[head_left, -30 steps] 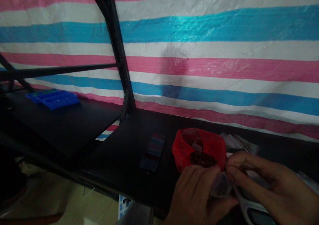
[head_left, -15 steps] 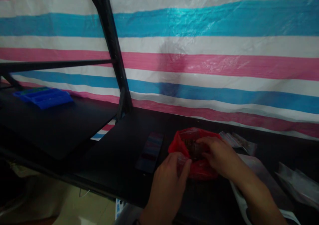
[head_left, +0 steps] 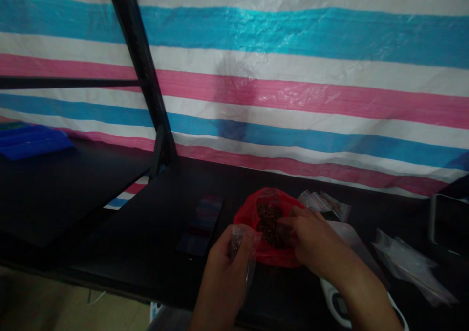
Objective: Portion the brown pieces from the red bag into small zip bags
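An opened red plastic bag (head_left: 278,258) lies on the black table, its mouth spread and dark brown dried bits (head_left: 269,217) heaped inside. At its near left edge, my left hand (head_left: 220,277) is closed on a small clear plastic bag (head_left: 242,233), pinched between thumb and fingers, with something dark showing through it. From the right, my right hand (head_left: 315,233) reaches into the red bag, its bent fingers closed around some of the brown bits. Its lower fingertips are partly hidden.
Left of the red bag lies a dark phone (head_left: 201,226). A white scale (head_left: 331,297) sits under my right forearm. Small zip bags (head_left: 311,201) and flat clear bags (head_left: 410,262) lie to the right, near a dark-framed tray (head_left: 450,223). A blue tray (head_left: 32,140) stands beyond the black post (head_left: 142,72).
The view has turned to the right. My left hand has drawn back from the red bag's edge with the clear bag, and more of the brown bits show.
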